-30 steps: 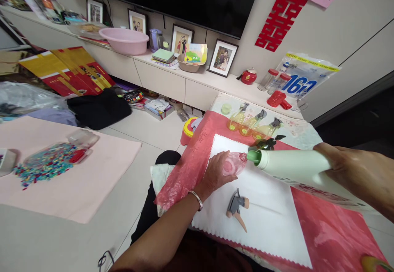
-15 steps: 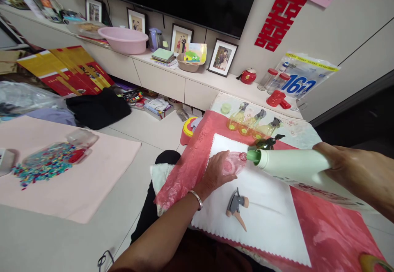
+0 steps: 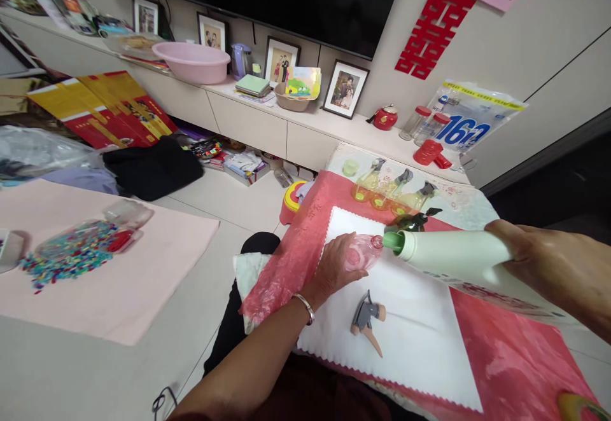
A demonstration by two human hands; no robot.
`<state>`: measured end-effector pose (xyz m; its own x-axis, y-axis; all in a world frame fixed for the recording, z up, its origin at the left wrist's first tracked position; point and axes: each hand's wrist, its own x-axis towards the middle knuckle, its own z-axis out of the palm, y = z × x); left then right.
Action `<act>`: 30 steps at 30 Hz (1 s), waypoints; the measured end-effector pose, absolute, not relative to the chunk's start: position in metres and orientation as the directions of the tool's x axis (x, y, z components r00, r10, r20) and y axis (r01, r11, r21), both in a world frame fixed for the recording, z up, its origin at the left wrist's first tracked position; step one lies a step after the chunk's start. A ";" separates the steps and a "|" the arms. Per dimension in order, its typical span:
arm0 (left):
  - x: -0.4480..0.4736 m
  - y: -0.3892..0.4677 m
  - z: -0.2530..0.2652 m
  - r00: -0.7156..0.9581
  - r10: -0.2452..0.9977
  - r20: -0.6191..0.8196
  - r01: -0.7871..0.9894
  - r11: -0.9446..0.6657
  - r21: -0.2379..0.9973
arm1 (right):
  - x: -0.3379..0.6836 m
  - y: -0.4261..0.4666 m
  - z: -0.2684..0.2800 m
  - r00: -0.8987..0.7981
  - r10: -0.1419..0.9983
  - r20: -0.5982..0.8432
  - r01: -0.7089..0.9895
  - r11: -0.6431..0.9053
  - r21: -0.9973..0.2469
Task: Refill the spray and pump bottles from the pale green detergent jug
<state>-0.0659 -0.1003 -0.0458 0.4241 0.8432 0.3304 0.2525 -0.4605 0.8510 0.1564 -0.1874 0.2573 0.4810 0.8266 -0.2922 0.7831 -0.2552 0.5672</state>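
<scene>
My left hand (image 3: 338, 263) is closed round a clear pink spray bottle (image 3: 365, 252) without its head, tilted on the table. Its mouth meets the green spout (image 3: 394, 241) of a large pale green jug (image 3: 453, 252). With my right hand (image 3: 548, 268) I grip that jug, which lies nearly level; part of the grip is hidden behind it. A grey and peach spray head (image 3: 368, 322) with its dip tube lies on the white scalloped mat (image 3: 405, 338), just below the bottle.
Behind the mat stand several yellow spray bottles (image 3: 379, 195), a dark green pump bottle (image 3: 413, 220) and a light green cup (image 3: 350, 167). Red plastic sheeting (image 3: 515, 357) covers the table. On the left, colourful small pieces (image 3: 71, 259) are spread on a pink sheet (image 3: 157, 262).
</scene>
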 end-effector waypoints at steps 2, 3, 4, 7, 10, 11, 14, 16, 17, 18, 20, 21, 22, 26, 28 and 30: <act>-0.066 -0.100 -0.045 0.425 0.847 0.321 0.255 -0.452 0.855 | 0.156 -0.187 0.257 0.491 0.822 -0.290 0.784 -0.271 0.558; -0.066 -0.100 -0.045 0.425 0.846 0.320 0.255 -0.452 0.855 | 0.157 -0.186 0.257 0.492 0.822 -0.287 0.787 -0.279 0.550; -0.066 -0.100 -0.045 0.426 0.846 0.322 0.256 -0.454 0.854 | 0.157 -0.185 0.257 0.490 0.825 -0.283 0.791 -0.284 0.542; -0.066 -0.101 -0.044 0.431 0.840 0.328 0.261 -0.465 0.846 | 0.158 -0.184 0.256 0.477 0.836 -0.272 0.798 -0.282 0.533; -0.066 -0.101 -0.044 0.434 0.839 0.328 0.270 -0.468 0.842 | 0.158 -0.185 0.255 0.473 0.837 -0.276 0.791 -0.265 0.551; -0.065 -0.101 -0.043 0.434 0.839 0.328 0.270 -0.468 0.841 | 0.158 -0.185 0.255 0.475 0.834 -0.281 0.790 -0.263 0.554; -0.065 -0.101 -0.045 0.434 0.836 0.335 0.270 -0.475 0.838 | 0.156 -0.186 0.255 0.478 0.830 -0.288 0.783 -0.255 0.567; -0.065 -0.101 -0.046 0.434 0.833 0.343 0.272 -0.484 0.832 | 0.156 -0.186 0.255 0.482 0.826 -0.294 0.779 -0.251 0.574; -0.065 -0.101 -0.047 0.434 0.831 0.348 0.275 -0.490 0.828 | 0.155 -0.186 0.256 0.487 0.822 -0.295 0.779 -0.255 0.573; -0.065 -0.101 -0.048 0.435 0.830 0.350 0.278 -0.493 0.824 | 0.155 -0.186 0.256 0.490 0.821 -0.293 0.778 -0.260 0.572; -0.065 -0.101 -0.049 0.436 0.827 0.354 0.280 -0.499 0.820 | 0.154 -0.186 0.257 0.493 0.819 -0.294 0.778 -0.264 0.571; -0.064 -0.100 -0.050 0.436 0.826 0.356 0.279 -0.500 0.820 | 0.155 -0.186 0.257 0.490 0.821 -0.294 0.777 -0.258 0.575; -0.064 -0.100 -0.050 0.436 0.826 0.357 0.277 -0.500 0.820 | 0.155 -0.186 0.257 0.485 0.823 -0.296 0.775 -0.248 0.581; -0.064 -0.100 -0.049 0.430 0.830 0.356 0.269 -0.494 0.827 | 0.157 -0.186 0.255 0.472 0.832 -0.291 0.768 -0.226 0.599; -0.065 -0.100 -0.048 0.428 0.834 0.348 0.267 -0.485 0.833 | 0.158 -0.185 0.255 0.474 0.831 -0.290 0.766 -0.227 0.601; -0.065 -0.100 -0.047 0.428 0.837 0.341 0.264 -0.476 0.839 | 0.159 -0.185 0.254 0.481 0.827 -0.292 0.762 -0.230 0.605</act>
